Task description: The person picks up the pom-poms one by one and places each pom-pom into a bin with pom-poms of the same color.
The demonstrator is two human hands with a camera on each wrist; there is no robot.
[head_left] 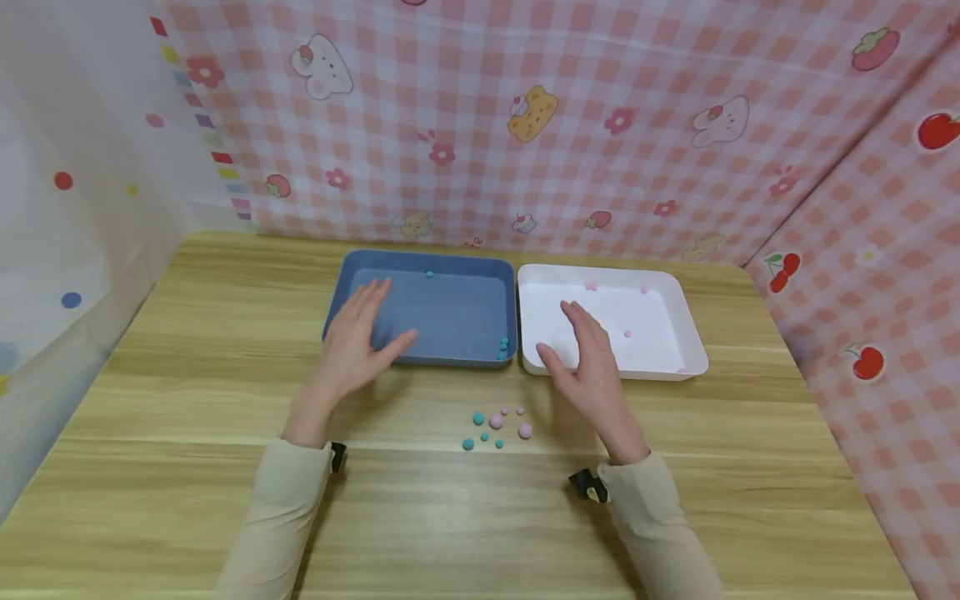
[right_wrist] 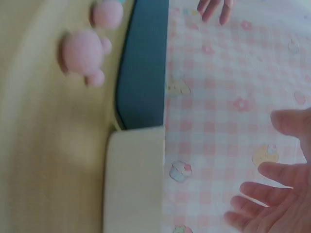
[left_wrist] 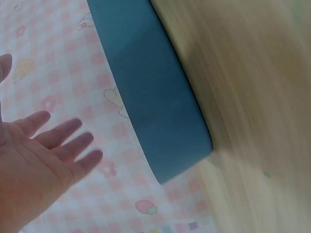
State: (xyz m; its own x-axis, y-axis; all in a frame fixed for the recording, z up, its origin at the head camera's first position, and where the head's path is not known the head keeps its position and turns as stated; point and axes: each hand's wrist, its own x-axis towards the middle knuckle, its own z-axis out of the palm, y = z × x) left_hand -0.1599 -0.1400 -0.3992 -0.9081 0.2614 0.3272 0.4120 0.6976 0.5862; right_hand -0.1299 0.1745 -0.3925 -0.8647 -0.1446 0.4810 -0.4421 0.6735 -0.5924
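Observation:
My left hand (head_left: pixel 348 350) hovers over the left front part of a blue tray (head_left: pixel 442 312), fingers spread and holding nothing. Above the near left part of a white tray (head_left: pixel 660 321) is my right hand (head_left: pixel 596 383), also with spread fingers and nothing held. In front of the trays, several small teal balls (head_left: pixel 478 418) and pink balls (head_left: pixel 525 431) lie loose on the table. A few teal balls (head_left: pixel 504 343) are inside the blue tray, mostly at its near right corner. Pink balls (head_left: pixel 627 334) lie scattered in the white tray.
The trays stand side by side at the back of the wooden table (head_left: pixel 420 533). A pink checked cloth (head_left: pixel 480 192) hangs behind it, with another printed cloth at the right. Black wrist cameras (head_left: pixel 588 485) sit under the cuffs.

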